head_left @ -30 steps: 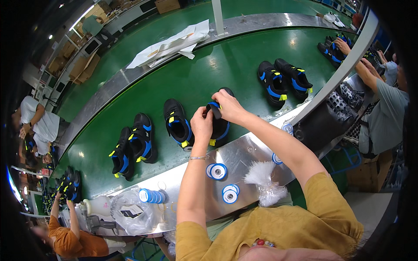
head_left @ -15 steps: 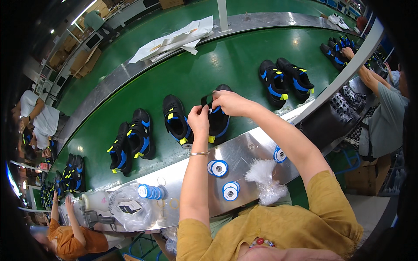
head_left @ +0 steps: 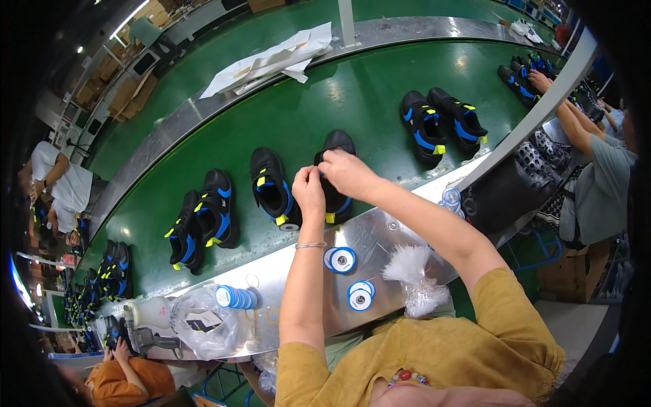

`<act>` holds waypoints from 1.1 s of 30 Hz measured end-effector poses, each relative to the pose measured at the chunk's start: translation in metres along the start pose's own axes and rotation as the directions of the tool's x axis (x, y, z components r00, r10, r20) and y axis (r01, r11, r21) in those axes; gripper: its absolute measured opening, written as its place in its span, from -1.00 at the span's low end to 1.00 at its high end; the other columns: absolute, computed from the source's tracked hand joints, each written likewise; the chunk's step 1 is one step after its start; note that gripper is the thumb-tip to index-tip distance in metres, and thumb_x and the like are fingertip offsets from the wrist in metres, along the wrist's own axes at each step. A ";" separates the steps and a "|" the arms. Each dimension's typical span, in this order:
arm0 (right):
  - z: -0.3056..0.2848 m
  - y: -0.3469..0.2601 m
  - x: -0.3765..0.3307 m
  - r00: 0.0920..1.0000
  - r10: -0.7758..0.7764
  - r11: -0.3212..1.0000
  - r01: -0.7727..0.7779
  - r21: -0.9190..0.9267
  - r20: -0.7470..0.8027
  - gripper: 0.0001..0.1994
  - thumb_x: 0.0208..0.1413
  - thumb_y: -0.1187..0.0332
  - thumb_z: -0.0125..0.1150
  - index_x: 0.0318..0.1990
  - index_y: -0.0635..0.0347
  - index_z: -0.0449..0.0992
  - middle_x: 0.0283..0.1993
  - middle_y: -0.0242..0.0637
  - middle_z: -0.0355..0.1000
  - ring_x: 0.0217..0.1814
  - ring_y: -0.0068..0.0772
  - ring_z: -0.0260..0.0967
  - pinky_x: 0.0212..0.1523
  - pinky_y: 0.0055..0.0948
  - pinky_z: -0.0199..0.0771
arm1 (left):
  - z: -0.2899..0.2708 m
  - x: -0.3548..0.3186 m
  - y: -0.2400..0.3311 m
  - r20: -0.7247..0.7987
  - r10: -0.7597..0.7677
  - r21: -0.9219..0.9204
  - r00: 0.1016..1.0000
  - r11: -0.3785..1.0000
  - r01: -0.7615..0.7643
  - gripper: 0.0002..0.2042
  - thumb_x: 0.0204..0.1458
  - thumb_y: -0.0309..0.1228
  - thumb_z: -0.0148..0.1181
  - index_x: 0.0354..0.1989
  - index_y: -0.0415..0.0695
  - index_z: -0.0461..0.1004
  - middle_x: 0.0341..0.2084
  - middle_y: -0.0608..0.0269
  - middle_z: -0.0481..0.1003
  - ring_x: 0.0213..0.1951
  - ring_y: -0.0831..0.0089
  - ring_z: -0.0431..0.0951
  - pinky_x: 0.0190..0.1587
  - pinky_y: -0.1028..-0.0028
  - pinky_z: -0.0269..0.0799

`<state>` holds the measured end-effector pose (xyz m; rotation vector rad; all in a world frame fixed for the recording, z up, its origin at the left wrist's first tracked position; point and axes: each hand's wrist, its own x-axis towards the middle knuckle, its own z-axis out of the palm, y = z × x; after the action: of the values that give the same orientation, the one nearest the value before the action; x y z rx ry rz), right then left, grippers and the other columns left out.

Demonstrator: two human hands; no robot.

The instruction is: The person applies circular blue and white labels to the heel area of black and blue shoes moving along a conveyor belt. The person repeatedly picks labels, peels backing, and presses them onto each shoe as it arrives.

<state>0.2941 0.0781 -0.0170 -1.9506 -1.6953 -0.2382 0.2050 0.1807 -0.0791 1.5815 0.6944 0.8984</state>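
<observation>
A bare left hand (head_left: 310,193) and right hand (head_left: 347,174) sit close over a black-and-blue sports shoe (head_left: 339,141), fingertips bunched; whether they grip anything I cannot tell. Its rounded toe juts beyond the fingers, its heel nearer the person.

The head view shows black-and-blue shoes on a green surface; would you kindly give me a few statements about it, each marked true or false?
1. The left hand and the right hand are at the same shoe. True.
2. The bracelet is on the right wrist. False: it is on the left wrist.
3. Another pair of shoes stands to the right of the hands. True.
4. The white sheets lie nearer the person than the hands do. False: they lie farther away, at the far metal border.
</observation>
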 end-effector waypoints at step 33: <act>-0.009 -0.016 -0.021 0.754 0.549 0.110 -0.492 0.863 0.360 -0.93 0.08 0.54 0.22 -0.27 0.30 0.54 -0.41 -0.40 0.47 -0.43 -0.66 0.38 -0.42 -0.66 0.42 | -0.065 -0.035 0.045 0.084 0.653 0.547 0.753 0.601 -0.582 -0.72 -0.24 -0.76 0.12 -0.29 -0.25 0.52 -0.30 0.10 0.44 -0.18 0.13 0.43 -0.10 0.26 0.39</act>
<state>0.2769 0.0563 -0.0151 -1.3655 -0.5859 0.8333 0.1303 0.1776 -0.0363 2.3872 0.4959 1.4098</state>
